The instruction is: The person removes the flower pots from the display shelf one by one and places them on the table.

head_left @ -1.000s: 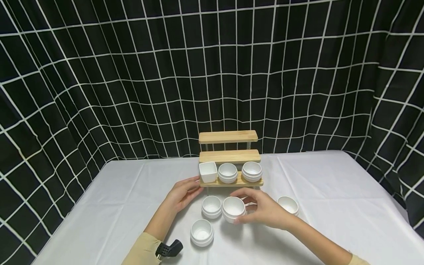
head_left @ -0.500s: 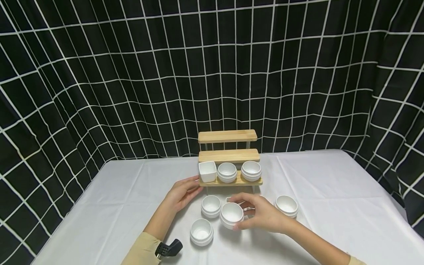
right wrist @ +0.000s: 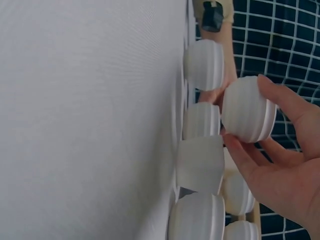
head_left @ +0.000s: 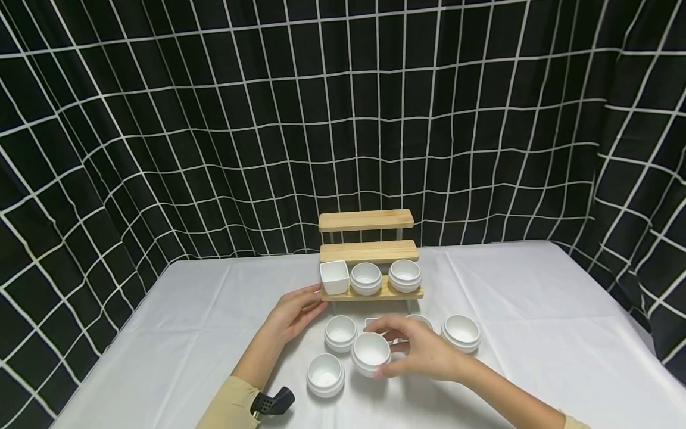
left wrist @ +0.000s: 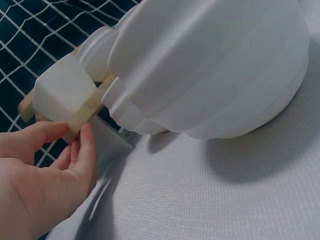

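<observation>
The hands were both occupied: the left hand (head_left: 297, 313) pinched the left end of the stand (head_left: 368, 252) at its bottom shelf, and the right hand (head_left: 423, 348) held a round cup (head_left: 371, 351) between thumb and fingers, clear of the bench (head_left: 203, 357), its mouth upward and its white inside showing. The stand had three wooden shelves, and the lowest carried three cups in a row: one square cup (head_left: 334, 277) at the left end, a middle cup (head_left: 366, 279) and an end cup (head_left: 405, 275), these two round. Five more stood on the bench, four of them round: a near cup (head_left: 325, 375), a left cup (head_left: 340, 332) in front of the stand, a right cup (head_left: 461, 331), and a rear cup (head_left: 420, 320) partly covered by the right hand. The fifth, a second square cup (right wrist: 200, 162), was mostly covered in the head view. That made nine cups, seven round and two square. White insides could be seen in most; the rear cup and second square cup were too hidden to tell.
</observation>
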`<state>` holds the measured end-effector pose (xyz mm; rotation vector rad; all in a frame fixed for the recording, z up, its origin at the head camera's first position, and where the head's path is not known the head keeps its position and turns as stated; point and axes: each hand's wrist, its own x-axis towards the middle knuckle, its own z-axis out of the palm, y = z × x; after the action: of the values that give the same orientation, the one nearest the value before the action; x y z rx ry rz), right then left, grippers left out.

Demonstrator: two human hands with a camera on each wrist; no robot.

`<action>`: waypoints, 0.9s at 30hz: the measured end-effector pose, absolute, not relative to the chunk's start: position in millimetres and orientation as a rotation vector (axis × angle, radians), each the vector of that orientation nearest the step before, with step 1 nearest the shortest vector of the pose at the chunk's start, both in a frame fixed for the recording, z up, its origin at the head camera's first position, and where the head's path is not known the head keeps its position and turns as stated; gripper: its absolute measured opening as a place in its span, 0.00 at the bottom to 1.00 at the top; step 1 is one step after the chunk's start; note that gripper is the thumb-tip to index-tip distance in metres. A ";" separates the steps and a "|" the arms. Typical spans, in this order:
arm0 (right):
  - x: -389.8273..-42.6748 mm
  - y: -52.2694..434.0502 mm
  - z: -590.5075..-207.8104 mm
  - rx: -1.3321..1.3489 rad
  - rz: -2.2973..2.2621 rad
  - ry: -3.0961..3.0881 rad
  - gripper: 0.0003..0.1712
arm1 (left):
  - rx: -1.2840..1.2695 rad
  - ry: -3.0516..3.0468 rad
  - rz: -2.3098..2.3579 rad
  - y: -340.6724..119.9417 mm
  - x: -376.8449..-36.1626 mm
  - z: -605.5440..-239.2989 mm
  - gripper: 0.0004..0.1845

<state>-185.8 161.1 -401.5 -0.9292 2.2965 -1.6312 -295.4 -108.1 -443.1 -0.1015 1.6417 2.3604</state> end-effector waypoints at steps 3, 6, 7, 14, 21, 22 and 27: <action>-184.7 159.7 -402.5 -0.927 -1.605 2.290 0.35 | -0.088 1.646 2.362 -108.9 -294.2 -442.2 0.24; -183.9 158.8 -403.9 -0.937 -1.574 2.284 0.34 | -0.073 1.651 2.357 -109.1 -293.5 -441.3 0.24; -183.7 158.8 -404.5 -0.938 -1.566 2.282 0.34 | -0.068 1.651 2.357 -109.1 -293.5 -441.2 0.24; -183.0 159.1 -407.0 -0.955 -1.528 2.273 0.32 | -0.079 1.646 2.362 -108.8 -294.0 -441.0 0.24; -183.4 158.4 -409.0 -0.970 -1.488 2.287 0.31 | -0.086 1.640 2.360 -109.5 -294.0 -441.5 0.24; -183.4 158.2 -409.8 -0.972 -1.483 2.293 0.32 | -0.086 1.639 2.362 -109.4 -293.9 -441.5 0.24; -183.3 158.1 -412.8 -0.984 -1.468 2.311 0.32 | -0.084 1.642 2.364 -108.8 -293.5 -441.9 0.25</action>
<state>-183.3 158.1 -412.8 -0.9844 2.3114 -1.4676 -293.5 -108.8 -441.9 -0.0842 1.6419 2.3636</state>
